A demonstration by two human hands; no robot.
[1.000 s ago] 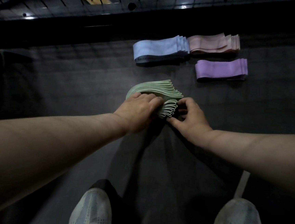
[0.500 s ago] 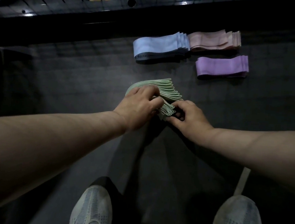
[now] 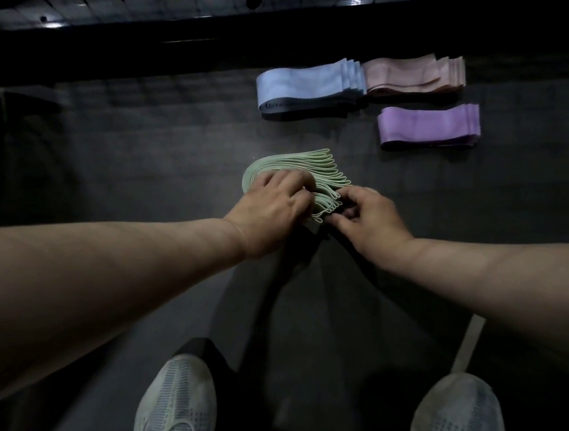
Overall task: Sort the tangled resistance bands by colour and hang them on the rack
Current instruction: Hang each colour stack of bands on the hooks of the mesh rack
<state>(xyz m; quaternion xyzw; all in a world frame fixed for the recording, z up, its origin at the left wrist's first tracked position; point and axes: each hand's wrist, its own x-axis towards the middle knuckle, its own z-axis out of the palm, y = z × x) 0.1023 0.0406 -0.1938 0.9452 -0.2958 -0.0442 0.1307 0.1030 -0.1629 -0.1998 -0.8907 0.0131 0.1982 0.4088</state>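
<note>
1. Pale shoes (image 3: 177, 402) stand on the dark floor (image 3: 108, 165).
2. The left hand (image 3: 273, 211) grips the green bands (image 3: 298, 163) stacked on the floor; the right hand (image 3: 368, 219) pinches their looped ends.
3. Beyond lie stacked purple bands (image 3: 428, 124), blue bands (image 3: 308, 86) and pink bands (image 3: 409, 75).

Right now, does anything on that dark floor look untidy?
Only the pale green stack of elastic bands: its loop ends fan out unevenly where the left hand and right hand grip it, while the blue stack, pink stack and purple stack lie flat.
</note>
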